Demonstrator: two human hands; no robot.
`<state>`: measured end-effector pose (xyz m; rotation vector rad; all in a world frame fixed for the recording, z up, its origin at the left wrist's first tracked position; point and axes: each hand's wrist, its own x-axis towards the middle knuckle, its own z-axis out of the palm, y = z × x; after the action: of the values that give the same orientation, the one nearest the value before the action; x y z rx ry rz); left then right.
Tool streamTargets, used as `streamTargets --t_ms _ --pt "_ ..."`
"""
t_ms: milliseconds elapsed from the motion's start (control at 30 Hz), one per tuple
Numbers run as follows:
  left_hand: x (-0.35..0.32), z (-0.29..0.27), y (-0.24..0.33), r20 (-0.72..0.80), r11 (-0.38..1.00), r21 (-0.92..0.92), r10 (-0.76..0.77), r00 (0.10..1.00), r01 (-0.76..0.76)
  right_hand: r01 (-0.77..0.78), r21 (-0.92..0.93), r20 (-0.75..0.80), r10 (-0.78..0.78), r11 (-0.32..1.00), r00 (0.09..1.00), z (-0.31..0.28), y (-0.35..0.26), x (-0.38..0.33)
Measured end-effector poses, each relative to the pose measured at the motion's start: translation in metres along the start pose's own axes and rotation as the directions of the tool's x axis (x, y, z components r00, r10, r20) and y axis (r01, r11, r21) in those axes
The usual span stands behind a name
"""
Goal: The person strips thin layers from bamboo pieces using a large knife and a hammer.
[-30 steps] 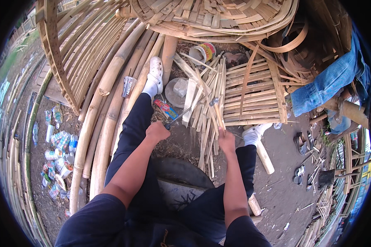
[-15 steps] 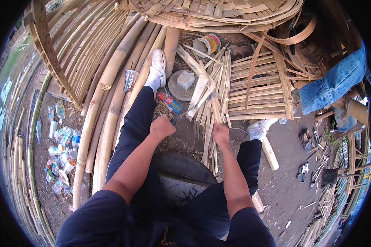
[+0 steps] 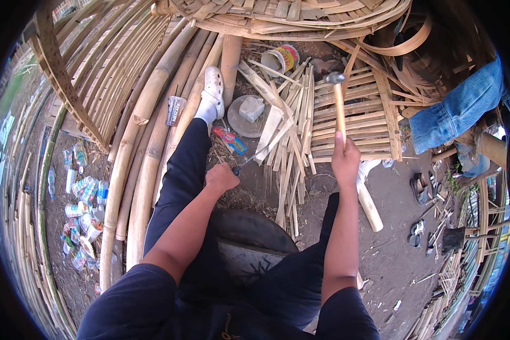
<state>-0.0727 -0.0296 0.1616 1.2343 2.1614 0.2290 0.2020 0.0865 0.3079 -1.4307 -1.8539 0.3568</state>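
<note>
My left hand (image 3: 221, 177) is closed around the dark handle of a slim tool (image 3: 236, 170). Its thin metal shaft points up and right, and its tip reaches the split bamboo strips (image 3: 298, 130). Whether it is a screwdriver or a narrow blade cannot be made out. In my right hand (image 3: 345, 161) is a hammer (image 3: 339, 107), gripped by its light wooden handle, with the metal head raised up and away from me. The hammer overlaps a slatted bamboo panel (image 3: 374, 119) in the picture, right of the strips.
A pale stone block (image 3: 251, 108) sits on a round slab beside my left shoe (image 3: 213, 85). Thick bamboo poles (image 3: 153, 153) run along the left, near plastic litter (image 3: 85, 198). A woven bamboo piece (image 3: 300, 20) stands ahead. A person's denim-covered limb (image 3: 459, 113) is at right.
My right hand has swung the hammer up and to the right, away from the tool and strips. My left hand keeps hold of the tool in nearly the same place.
</note>
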Motion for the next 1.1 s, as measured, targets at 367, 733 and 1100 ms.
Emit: streamTargets --t_ms 367,733,1100 --pt "0.004 0.014 0.013 0.026 0.999 -0.018 -0.036 0.999 0.037 -0.11 -0.026 0.065 0.111 0.994 0.992 0.134 0.117 -0.104" --pt "0.014 0.03 -0.004 0.017 0.996 -0.037 -0.076 0.997 0.077 -0.064 -0.154 0.147 0.087 0.986 0.985 0.047 0.057 -0.035" --pt "0.016 0.034 -0.003 0.027 0.995 -0.031 -0.093 0.995 0.094 0.208 0.424 -0.267 -0.098 0.881 0.959 0.08 0.03 -0.023"
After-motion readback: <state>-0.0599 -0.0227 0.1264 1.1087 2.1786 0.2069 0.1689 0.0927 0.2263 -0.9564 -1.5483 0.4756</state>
